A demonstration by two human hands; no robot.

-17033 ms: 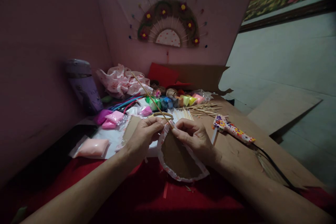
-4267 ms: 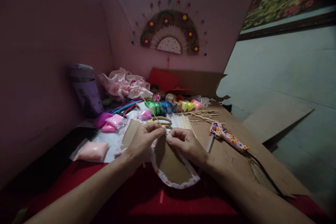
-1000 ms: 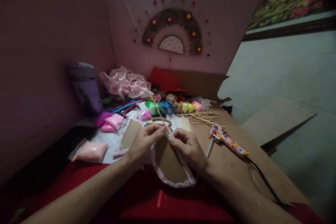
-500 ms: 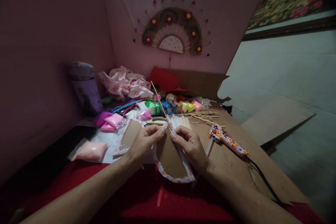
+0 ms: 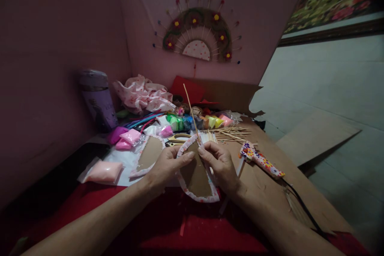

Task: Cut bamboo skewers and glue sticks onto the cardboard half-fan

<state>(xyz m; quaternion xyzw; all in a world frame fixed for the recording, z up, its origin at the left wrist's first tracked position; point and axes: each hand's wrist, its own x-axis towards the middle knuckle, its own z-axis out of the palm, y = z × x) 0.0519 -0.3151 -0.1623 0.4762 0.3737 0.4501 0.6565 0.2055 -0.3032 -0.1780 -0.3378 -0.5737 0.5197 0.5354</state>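
Note:
A half-round cardboard piece (image 5: 196, 176), edged with folded white-and-pink fabric, is between my two hands above the red cloth. My left hand (image 5: 168, 164) grips its left edge, thumb on the brown face. On the upper right edge, my right hand (image 5: 219, 164) pinches the cardboard piece, its fingertips by the lower end of a thin wooden stick (image 5: 191, 108). That stick slants up past the fabric rim, and its lowest part is hidden by my fingers. Behind my left hand lies a second fabric-edged cardboard piece (image 5: 150, 152). Gold-handled scissors (image 5: 177, 140) are just beyond.
A flower-patterned glue gun (image 5: 261, 160) lies at the right on brown cardboard, its black cord running forward. Wooden sticks (image 5: 234, 132) are piled behind it. Bagged coloured clay (image 5: 103, 171), crumpled fabric (image 5: 141, 94) and a purple tumbler (image 5: 98, 100) stand at the left and back.
My left fingers have moved off the top corner down to the left edge. The cardboard piece has risen slightly and turned, and the stick now stands steeper.

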